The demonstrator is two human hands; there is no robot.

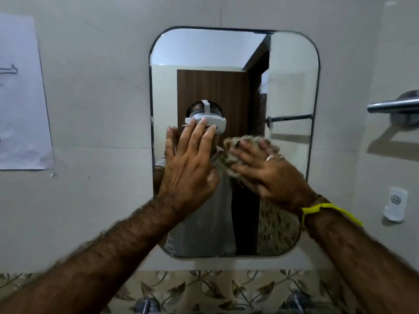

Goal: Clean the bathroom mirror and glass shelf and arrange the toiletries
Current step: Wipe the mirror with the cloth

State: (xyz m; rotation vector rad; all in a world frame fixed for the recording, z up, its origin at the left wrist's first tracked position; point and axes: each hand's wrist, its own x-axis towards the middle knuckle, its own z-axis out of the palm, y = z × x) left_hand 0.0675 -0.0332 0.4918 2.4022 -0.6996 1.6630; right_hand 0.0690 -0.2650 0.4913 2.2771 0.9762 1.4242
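A rounded rectangular mirror (292, 87) with a dark frame hangs on the white tiled wall straight ahead. My left hand (188, 164) lies flat against the glass at mid-left, fingers straight and spread. My right hand (267, 171) presses a crumpled beige cloth (235, 143) onto the glass at the mirror's middle, fingers stretched over it. The cloth's lower part hangs below my right wrist, which wears a yellow band. The glass shelf and the toiletries are out of view.
A metal towel bar (394, 105) sticks out from the wall at the right. A sheet of paper (22, 98) is stuck to the wall at the left. A small white holder (395, 205) sits low right. Tap tops (145, 305) show at the bottom edge below leaf-patterned tiles.
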